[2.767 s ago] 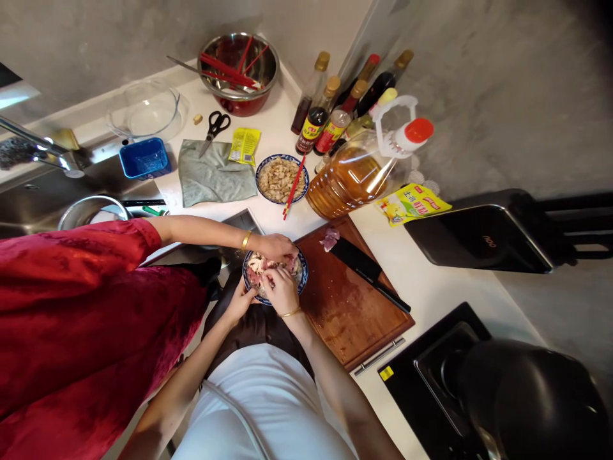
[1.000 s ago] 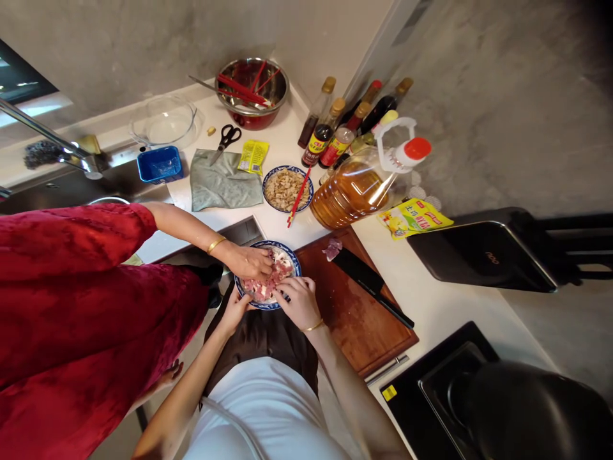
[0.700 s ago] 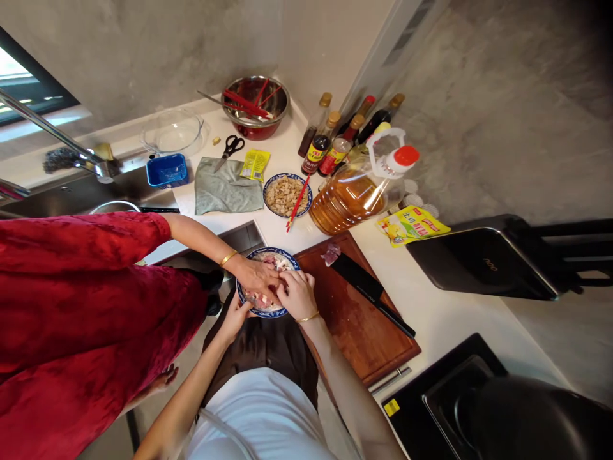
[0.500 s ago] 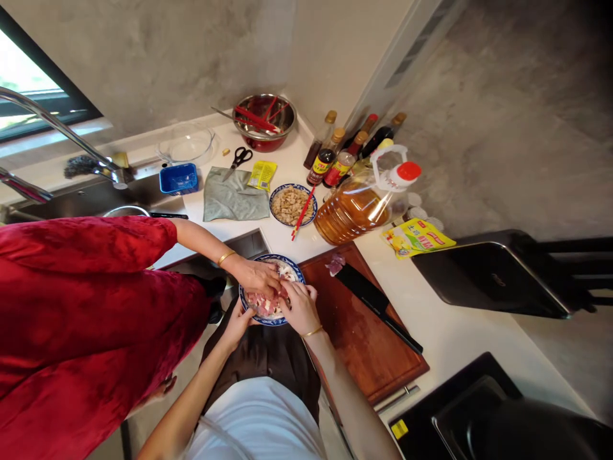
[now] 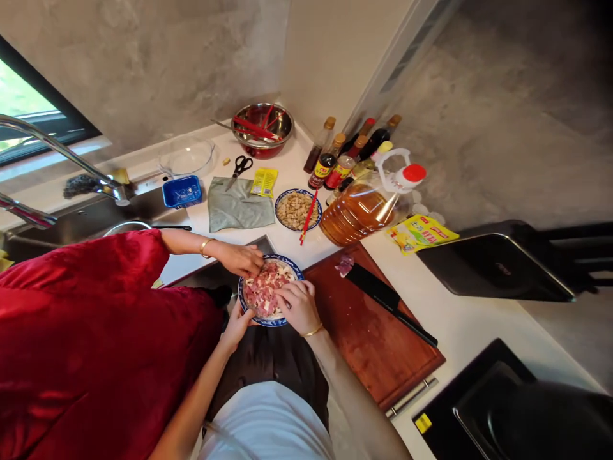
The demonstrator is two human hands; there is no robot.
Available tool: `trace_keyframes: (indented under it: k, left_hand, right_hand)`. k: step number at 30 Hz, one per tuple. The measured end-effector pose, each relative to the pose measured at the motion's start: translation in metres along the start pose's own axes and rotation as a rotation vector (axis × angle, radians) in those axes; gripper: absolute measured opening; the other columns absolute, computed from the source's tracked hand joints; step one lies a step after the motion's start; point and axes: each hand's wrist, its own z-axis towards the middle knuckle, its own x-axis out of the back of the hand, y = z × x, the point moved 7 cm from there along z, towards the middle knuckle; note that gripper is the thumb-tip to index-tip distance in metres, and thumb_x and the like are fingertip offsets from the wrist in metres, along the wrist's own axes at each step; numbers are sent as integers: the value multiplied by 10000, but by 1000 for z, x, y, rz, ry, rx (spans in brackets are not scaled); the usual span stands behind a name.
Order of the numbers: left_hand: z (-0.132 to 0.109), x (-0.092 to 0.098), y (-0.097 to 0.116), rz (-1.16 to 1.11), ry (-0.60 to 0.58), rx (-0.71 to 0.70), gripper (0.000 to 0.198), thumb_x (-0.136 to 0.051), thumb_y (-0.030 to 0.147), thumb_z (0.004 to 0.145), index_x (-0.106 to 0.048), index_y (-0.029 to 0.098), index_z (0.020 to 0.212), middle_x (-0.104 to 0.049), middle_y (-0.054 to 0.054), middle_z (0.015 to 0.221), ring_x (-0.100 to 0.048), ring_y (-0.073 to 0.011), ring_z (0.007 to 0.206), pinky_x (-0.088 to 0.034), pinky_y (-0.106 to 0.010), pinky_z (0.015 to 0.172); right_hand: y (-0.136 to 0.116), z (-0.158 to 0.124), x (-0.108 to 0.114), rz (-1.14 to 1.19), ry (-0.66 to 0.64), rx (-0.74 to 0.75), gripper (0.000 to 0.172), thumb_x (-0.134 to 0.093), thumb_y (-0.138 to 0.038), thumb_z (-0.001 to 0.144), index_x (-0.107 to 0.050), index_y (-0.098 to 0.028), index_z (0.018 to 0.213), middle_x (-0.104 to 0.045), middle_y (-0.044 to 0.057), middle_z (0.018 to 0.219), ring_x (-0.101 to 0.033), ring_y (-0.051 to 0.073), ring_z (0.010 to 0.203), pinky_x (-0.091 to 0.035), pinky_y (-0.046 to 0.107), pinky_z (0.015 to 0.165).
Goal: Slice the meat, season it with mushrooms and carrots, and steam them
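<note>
A blue-and-white bowl [image 5: 244, 311] of pink raw meat pieces [image 5: 265, 287], mixed with pale slices, sits in front of my waist. My left hand [image 5: 238, 326] grips its near left rim, thumb on the edge. Over the right side of the bowl, my right hand [image 5: 299, 306] has its fingers bent down onto the meat; the fingertips are partly hidden. Another person's hand [image 5: 244, 259], from a red sleeve, has curled fingers at the far left rim.
Right of the bowl lies a wooden cutting board [image 5: 345, 326] with a black cleaver [image 5: 378, 291]. Behind stand a plate of pale pieces [image 5: 294, 209] with red chopsticks [image 5: 309, 217], a big oil jug [image 5: 359, 211] and sauce bottles [image 5: 325, 163]. A sink [image 5: 143, 214] is left.
The other person's hand has drawn back from the middle of the meat to the far left rim, uncovering more meat. My hands stay at the bowl. The view has shifted slightly.
</note>
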Motion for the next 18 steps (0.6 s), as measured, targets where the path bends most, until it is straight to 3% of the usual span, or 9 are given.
trace_keyframes:
  k: [1,3,4,6,9,11,14,16,18]
  left_hand:
    - [20,-1,22,-1,-28,30,487,-698,153,679,-603,300,1134,-649,-132,1083,-602,-313,1088,-531,-468,822]
    - [54,-11,45,15,-159,334,411,-686,111,667,-624,254,1047,-656,-157,987,-607,-356,1060,-529,-480,794]
    - [65,-17,55,16,-204,403,401,-677,109,673,-618,255,1042,-656,-156,967,-611,-359,1047,-533,-473,772]
    - [71,-26,57,46,-263,446,407,-680,107,660,-620,277,1025,-662,-133,937,-621,-347,1022,-541,-445,736]
    - [32,-27,5,116,-256,413,435,-712,111,620,-638,276,1015,-669,-122,970,-618,-334,1036,-543,-446,748]
    - [-10,-17,-32,42,-109,148,468,-709,209,667,-612,306,1115,-658,-88,1095,-619,-303,1048,-548,-441,759]
    - [-74,-18,-97,16,-86,101,752,-774,189,594,-506,317,1285,-614,-83,1230,-639,-287,1011,-559,-428,771]
    - [-96,-23,-118,-18,-78,65,810,-767,224,614,-441,321,1349,-574,-91,1297,-651,-266,979,-571,-406,752]
    - [-105,-27,-123,-42,-60,26,779,-747,254,644,-433,312,1355,-564,-95,1310,-653,-250,971,-580,-383,738]
  right_hand:
    - [-2,3,-4,-15,-22,-10,175,-564,-239,879,-695,-260,992,-694,27,916,-564,188,977,-290,394,942]
    - [-5,7,-10,-34,-44,-56,218,-571,-236,864,-679,-245,1054,-682,50,959,-558,206,986,-315,401,921]
    - [-4,8,-11,-29,-36,-92,257,-566,-222,860,-664,-236,1097,-675,61,996,-558,211,997,-331,399,916]
    - [0,4,-8,19,23,-177,336,-525,-159,852,-633,-224,1163,-660,69,1055,-568,201,1008,-373,376,906]
    - [4,-14,2,128,96,-269,477,-461,-46,789,-596,-214,1215,-651,60,1112,-588,173,1022,-430,323,901]
    - [0,-30,7,170,71,-247,567,-457,-22,745,-546,-193,1278,-622,69,1216,-566,178,1112,-426,324,956]
    - [-10,-54,12,160,22,-190,586,-494,-59,741,-517,-189,1311,-574,80,1308,-506,212,1222,-376,378,1034]
    - [-11,-68,18,142,55,-235,510,-512,-94,758,-567,-216,1250,-614,69,1246,-547,215,1170,-402,382,997]
    - [-10,-81,23,135,105,-287,455,-491,-93,771,-606,-233,1188,-652,61,1160,-591,201,1093,-434,360,940]
